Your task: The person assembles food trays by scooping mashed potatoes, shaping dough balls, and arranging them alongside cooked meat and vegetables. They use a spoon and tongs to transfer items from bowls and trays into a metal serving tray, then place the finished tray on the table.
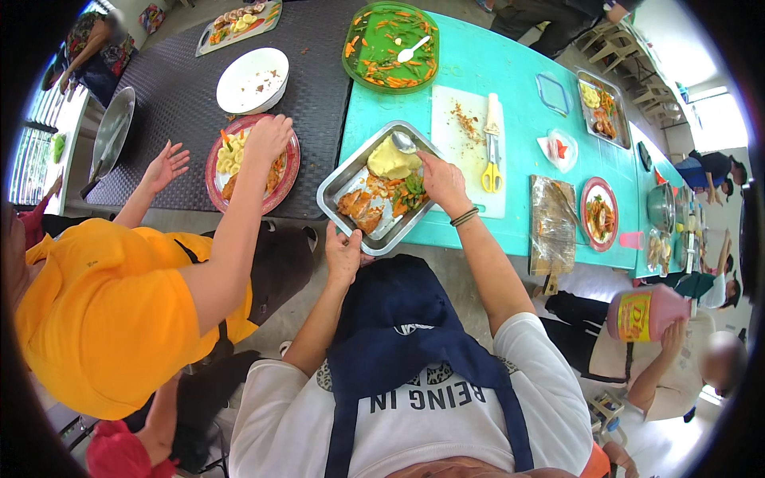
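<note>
A rectangular metal tray (pixel 396 234) is tilted at the table's near edge in front of me. It holds a mound of mashed potato (pixel 390 163), browned chicken pieces (pixel 362 209) and cut green and orange vegetables (pixel 411 195). My left hand (pixel 343 255) grips the near left side of the tray, thumb up and fingers partly hidden beneath. Closed round a spoon (pixel 404 142), my right hand (pixel 443 185) is over the tray's right side. The spoon's bowl rests against the mashed potato, and its handle is mostly hidden by my fingers.
Right of the tray lies a white cutting board (pixel 470 187) with yellow-handled scissors (pixel 492 177). A green tray of vegetables (pixel 351 60) stands beyond. At left, a co-worker in yellow reaches over a red-rimmed plate (pixel 288 179); a white bowl (pixel 247 76) sits behind it.
</note>
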`<state>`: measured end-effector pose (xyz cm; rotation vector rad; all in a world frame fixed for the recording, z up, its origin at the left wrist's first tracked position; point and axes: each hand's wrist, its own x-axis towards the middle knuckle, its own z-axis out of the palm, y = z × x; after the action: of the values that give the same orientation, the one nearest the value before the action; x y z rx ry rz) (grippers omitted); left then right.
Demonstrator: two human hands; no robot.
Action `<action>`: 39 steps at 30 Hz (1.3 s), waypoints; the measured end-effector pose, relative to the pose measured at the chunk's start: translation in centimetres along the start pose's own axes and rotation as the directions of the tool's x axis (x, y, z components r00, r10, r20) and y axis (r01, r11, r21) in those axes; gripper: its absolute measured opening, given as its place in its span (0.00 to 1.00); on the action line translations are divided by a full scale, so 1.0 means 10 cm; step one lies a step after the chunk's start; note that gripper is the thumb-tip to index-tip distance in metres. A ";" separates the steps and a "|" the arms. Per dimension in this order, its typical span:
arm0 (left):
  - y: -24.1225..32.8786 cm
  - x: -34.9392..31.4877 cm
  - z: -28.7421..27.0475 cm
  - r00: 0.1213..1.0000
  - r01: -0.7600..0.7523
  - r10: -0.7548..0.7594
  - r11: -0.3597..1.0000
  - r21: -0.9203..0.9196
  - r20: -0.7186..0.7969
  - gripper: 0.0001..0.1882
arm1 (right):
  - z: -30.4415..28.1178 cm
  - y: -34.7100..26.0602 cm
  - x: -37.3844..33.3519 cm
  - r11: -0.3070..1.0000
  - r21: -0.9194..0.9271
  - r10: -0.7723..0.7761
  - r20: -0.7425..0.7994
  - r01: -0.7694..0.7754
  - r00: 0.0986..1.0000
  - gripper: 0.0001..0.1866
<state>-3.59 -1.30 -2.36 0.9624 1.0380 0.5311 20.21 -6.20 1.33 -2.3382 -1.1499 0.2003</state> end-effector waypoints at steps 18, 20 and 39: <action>0.06 -0.09 0.09 0.997 -0.068 0.069 0.997 0.034 -0.043 0.27 | -0.06 0.09 -0.01 0.950 -0.111 -0.284 0.078 0.291 0.956 0.14; 0.02 -0.08 0.09 0.997 -0.062 0.063 0.997 0.036 -0.044 0.26 | -0.01 0.15 -0.04 0.946 -0.107 -0.300 0.077 0.308 0.951 0.14; 0.02 0.04 -0.01 1.000 -0.019 0.021 0.996 0.088 -0.017 0.31 | -0.40 0.68 0.21 0.908 -0.049 -0.389 0.268 0.416 0.881 0.13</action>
<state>-3.49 -0.85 -2.40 1.0484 1.0762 0.5147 27.70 -9.53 1.46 -2.1396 -1.7856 0.2979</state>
